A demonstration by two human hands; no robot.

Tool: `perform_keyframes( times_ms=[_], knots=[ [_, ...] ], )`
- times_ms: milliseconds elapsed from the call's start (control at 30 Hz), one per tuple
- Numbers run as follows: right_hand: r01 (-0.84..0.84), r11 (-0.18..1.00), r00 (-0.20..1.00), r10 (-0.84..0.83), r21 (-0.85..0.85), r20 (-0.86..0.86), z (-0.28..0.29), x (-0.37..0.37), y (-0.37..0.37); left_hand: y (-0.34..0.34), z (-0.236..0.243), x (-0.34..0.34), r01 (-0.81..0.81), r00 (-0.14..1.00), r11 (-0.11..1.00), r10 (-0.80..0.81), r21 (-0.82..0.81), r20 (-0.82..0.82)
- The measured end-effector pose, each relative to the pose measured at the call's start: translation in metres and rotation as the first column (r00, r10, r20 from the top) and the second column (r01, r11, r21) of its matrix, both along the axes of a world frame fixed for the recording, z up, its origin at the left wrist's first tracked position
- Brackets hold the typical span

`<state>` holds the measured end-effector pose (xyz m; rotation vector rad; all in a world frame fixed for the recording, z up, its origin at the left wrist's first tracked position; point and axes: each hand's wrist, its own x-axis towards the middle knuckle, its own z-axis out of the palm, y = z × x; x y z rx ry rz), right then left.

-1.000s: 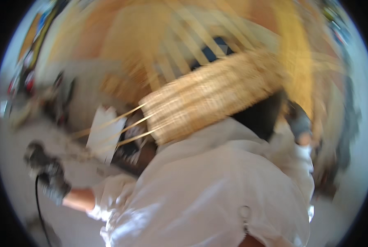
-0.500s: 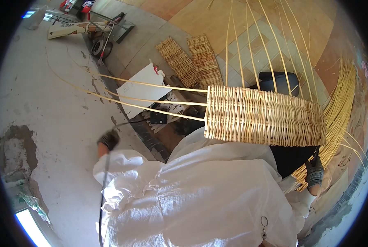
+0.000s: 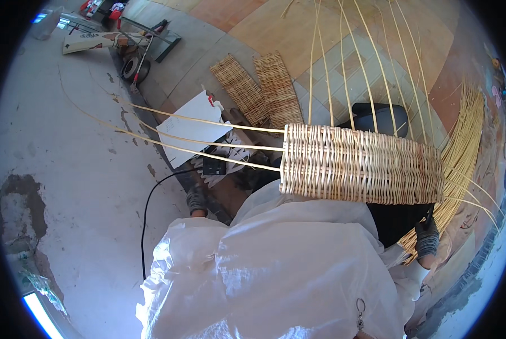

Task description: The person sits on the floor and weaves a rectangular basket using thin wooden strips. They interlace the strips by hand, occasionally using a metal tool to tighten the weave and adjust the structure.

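A woven wicker panel lies crosswise above my white-covered lap, with long stakes reaching left, up and right. Below its right end is a dark surface. My right hand, in a grey glove, is closed at this surface's edge around a narrow dark part I cannot make out. My left hand, also gloved, is low beside a black box with a black cable; its fingertips are hard to see. A white board lies beyond the box.
Two wicker panels lie on the tiled floor. A dark seat-like object sits behind the stakes. A bundle of canes runs along the right. At upper left are a tyre, tools and a pale board.
The view was blurred and swung round a second ago. My left hand has moved right, toward the box, and no longer has the cable near its fingers. My right hand stays at the dark surface.
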<state>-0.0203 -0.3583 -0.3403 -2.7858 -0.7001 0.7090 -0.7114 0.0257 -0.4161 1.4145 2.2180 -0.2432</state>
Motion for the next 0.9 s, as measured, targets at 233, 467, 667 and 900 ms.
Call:
perform_keyframes(
  times_ms=[233, 467, 667, 900],
  knots=[
    [0.001, 0.997, 1.0, -0.002, 0.076, 0.014, 0.011, -0.008, 0.005, 0.058, -0.027, 0.051, 0.963, 0.262, 0.203, -0.578, 0.176, -0.773],
    [0.047, 0.998, 0.998, -0.048, 0.029, 0.034, 0.017, -0.015, 0.009, 0.066, -0.034, 0.048, 0.892, 0.356, 0.449, -0.763, -0.046, -0.539],
    [0.032, 0.998, 0.999, -0.034, 0.058, 0.03, 0.009, -0.008, 0.003, 0.064, -0.027, 0.033, 0.742, 0.595, 0.645, -0.76, -0.186, -0.261],
    [0.032, 0.925, 0.999, -0.019, 0.378, -0.039, 0.036, -0.039, 0.032, 0.076, 0.041, 0.074, 0.782, 0.556, 0.513, -0.831, -0.354, 0.026]
  ],
)
